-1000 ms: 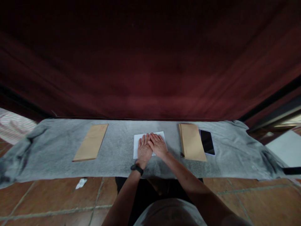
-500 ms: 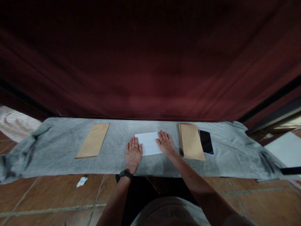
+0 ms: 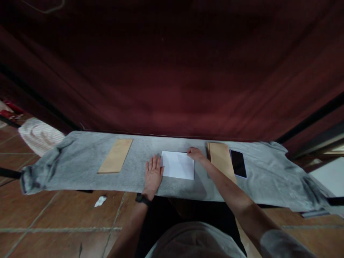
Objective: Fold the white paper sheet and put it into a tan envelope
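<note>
A white sheet of paper [image 3: 177, 165] lies on the grey cloth in front of me. Flat beside its left edge rests my left hand [image 3: 153, 172], fingers stretched out, the thumb side touching the paper. My right hand [image 3: 195, 154] is closed at the paper's upper right corner, with the fingertips curled in and pinching that corner. To its right sits a stack of brown envelopes [image 3: 220, 159], partly covered by my right forearm. Another brown envelope [image 3: 116, 156] lies slanted on the left.
Grey cloth [image 3: 80, 161] covers the long narrow table. A phone [image 3: 238, 163] lies right of the envelope stack. Behind the table hangs a dark red curtain [image 3: 172, 93]. A white scrap [image 3: 100, 201] is on the tiled floor, and striped fabric [image 3: 40, 135] hangs at the far left.
My right hand has gone from lying flat on the paper's right side to closing on its upper right corner. My left hand stays flat. The view has shifted slightly.
</note>
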Tool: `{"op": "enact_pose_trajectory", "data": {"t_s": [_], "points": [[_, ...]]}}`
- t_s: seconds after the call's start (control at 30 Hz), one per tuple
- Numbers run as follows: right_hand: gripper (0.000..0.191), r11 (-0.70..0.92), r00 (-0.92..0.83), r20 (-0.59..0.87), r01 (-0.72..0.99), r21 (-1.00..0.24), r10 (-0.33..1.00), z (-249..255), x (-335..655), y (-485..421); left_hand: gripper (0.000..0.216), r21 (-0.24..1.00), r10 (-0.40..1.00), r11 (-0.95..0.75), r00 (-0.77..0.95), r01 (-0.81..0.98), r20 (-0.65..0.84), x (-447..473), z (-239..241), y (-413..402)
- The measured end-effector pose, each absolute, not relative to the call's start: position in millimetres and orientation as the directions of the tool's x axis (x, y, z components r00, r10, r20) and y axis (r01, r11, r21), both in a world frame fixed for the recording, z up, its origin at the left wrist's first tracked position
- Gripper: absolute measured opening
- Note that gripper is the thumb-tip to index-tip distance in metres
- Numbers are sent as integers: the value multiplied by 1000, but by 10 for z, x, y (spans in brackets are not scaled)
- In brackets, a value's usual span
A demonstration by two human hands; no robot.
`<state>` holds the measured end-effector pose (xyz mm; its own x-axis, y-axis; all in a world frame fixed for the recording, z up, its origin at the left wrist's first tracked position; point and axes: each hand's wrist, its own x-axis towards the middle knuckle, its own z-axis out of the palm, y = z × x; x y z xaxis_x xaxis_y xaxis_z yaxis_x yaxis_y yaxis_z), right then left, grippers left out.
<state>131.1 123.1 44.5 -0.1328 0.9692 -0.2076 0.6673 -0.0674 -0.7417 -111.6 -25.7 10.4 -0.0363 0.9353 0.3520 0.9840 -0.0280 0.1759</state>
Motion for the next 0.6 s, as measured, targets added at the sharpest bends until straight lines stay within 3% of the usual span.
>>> {"op": "enact_pose_trajectory", "data": {"t_s": [0.1, 0.27, 0.4, 0.5, 0.6], "points": [[11, -189, -62, -249, 484, -854, 967, 357, 1465, 963, 58, 238, 932, -150, 57, 960, 358, -985, 217, -354], [32, -288, 30, -287, 148, -946, 957, 93, 1616, 217, 79, 275, 869, -492, 448, 826, 209, -675, 286, -658], [26, -320, 69, -318, 15, -947, 946, -97, 1626, -230, 90, 218, 846, -532, 506, 818, 165, -607, 164, -833], [18, -305, 54, -301, 110, -946, 952, -131, 1660, -368, 77, 173, 868, -493, 470, 853, 158, -635, 76, -873], [27, -81, 30, -76, 485, -871, 997, -46, 1724, -392, 63, 157, 862, -506, 491, 848, 124, -676, 78, -880]]}}
